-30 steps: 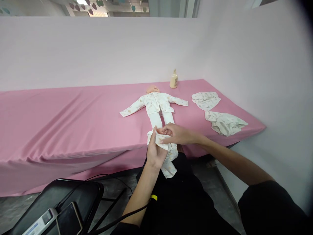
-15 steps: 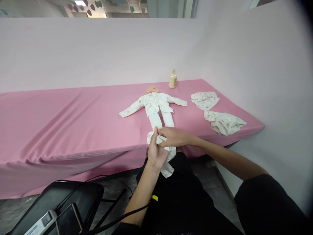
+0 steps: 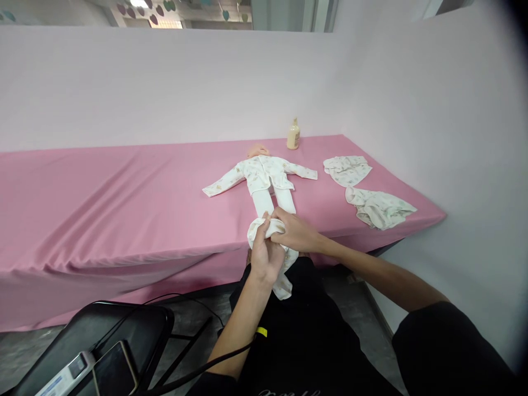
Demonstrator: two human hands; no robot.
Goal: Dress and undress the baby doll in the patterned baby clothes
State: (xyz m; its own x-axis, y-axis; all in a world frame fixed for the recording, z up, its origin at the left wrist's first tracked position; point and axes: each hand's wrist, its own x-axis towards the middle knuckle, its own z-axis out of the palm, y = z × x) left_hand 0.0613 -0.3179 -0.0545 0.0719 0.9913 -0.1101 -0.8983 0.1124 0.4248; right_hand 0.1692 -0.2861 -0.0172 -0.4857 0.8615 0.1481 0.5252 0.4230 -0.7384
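Observation:
A baby doll (image 3: 258, 149) lies on its back, wearing a white printed jacket (image 3: 259, 175) with the sleeves spread wide. Its legs are in white leg coverings (image 3: 263, 202) and point toward me. At the feet, my left hand (image 3: 266, 257) is closed on a white printed baby garment (image 3: 282, 287), probably pants, whose far end hangs over my lap. My right hand (image 3: 296, 231) pinches the same garment's gathered opening from the other side. The doll's feet are hidden behind my hands and the cloth.
A pink sheet (image 3: 144, 203) covers the table. Two crumpled printed garments (image 3: 347, 169) (image 3: 381, 209) lie at the right, and a pump bottle (image 3: 293, 135) stands at the back. A black folding chair (image 3: 136, 316) at the lower left holds a phone (image 3: 115, 371) and a white device (image 3: 68, 377).
The garment's opening has been spread wider between my hands, showing more of its rim. My right hand has shifted slightly right and up, its fingers still on the cloth.

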